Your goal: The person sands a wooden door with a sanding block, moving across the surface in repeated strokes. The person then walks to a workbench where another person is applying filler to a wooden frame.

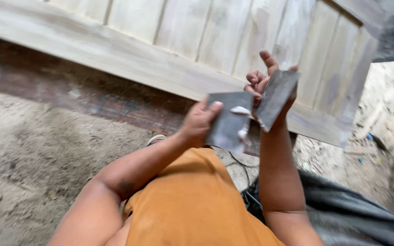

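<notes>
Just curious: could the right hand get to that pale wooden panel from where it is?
Probably yes: the right hand is raised just before the wooden panel with nothing between, though it grips a grey sheet.

Both grey sheets, the left one [228, 122] and the right one [275, 97], look like matt, gritty sandpaper or thin dull metal, hard to tell which. The left one's got pale putty-ish smears on it. The wooden panel [197, 41] up at 12 o'clock is bare, pale, unfinished timber. The floor [37, 146] at 9 is rough, dusty concrete. The orange shirt [192, 200] is plain soft cloth.
</notes>
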